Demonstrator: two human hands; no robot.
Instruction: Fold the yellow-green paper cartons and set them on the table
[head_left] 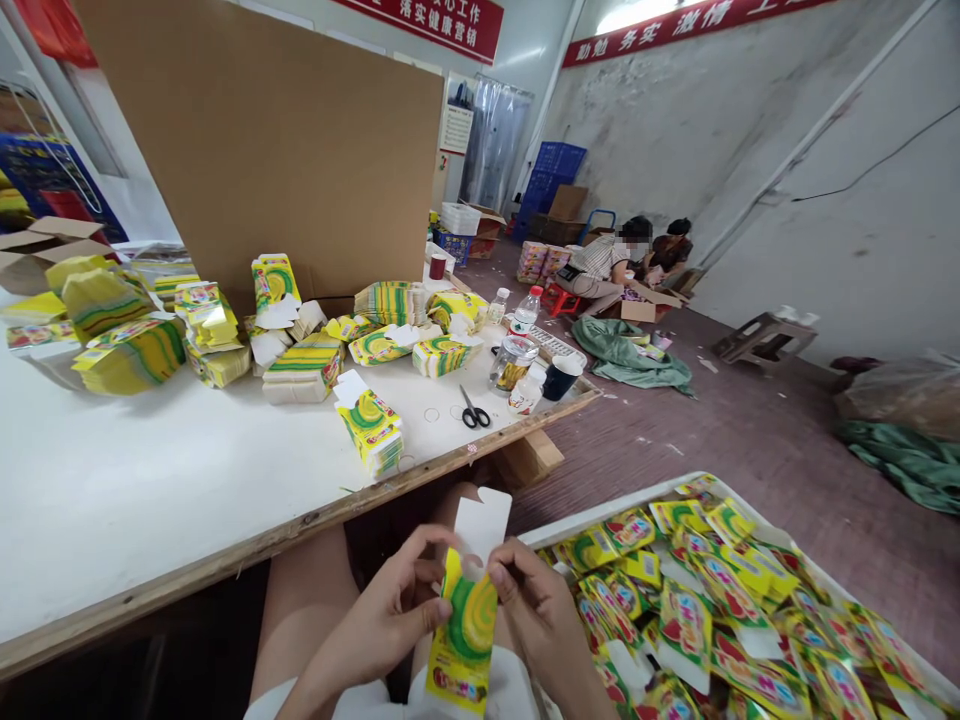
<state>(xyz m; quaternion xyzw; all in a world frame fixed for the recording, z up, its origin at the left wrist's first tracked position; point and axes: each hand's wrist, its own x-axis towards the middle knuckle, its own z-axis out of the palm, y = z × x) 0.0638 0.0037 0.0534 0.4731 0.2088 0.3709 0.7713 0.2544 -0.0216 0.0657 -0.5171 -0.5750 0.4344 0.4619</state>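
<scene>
Over my lap I hold a yellow and green printed carton (466, 625) with a white flap standing up at its top. My left hand (390, 610) grips its left edge, thumb pressed on the front. My right hand (536, 605) pinches its upper right edge near the flap. Both hands are closed on it. To my right a white tray (540, 533) holds several filled colourful sachets (697, 620). On the white table (150, 490) in front lies a small stack of the same cartons (371, 425).
Piles of flat yellow-green cartons (135, 350) cover the table's far side before a tall brown cardboard sheet (277, 140). Scissors (473, 412), a jar (511, 362), bottles and a dark cup (561, 377) sit near the table's right corner. People sit on the floor at the back right (622, 265).
</scene>
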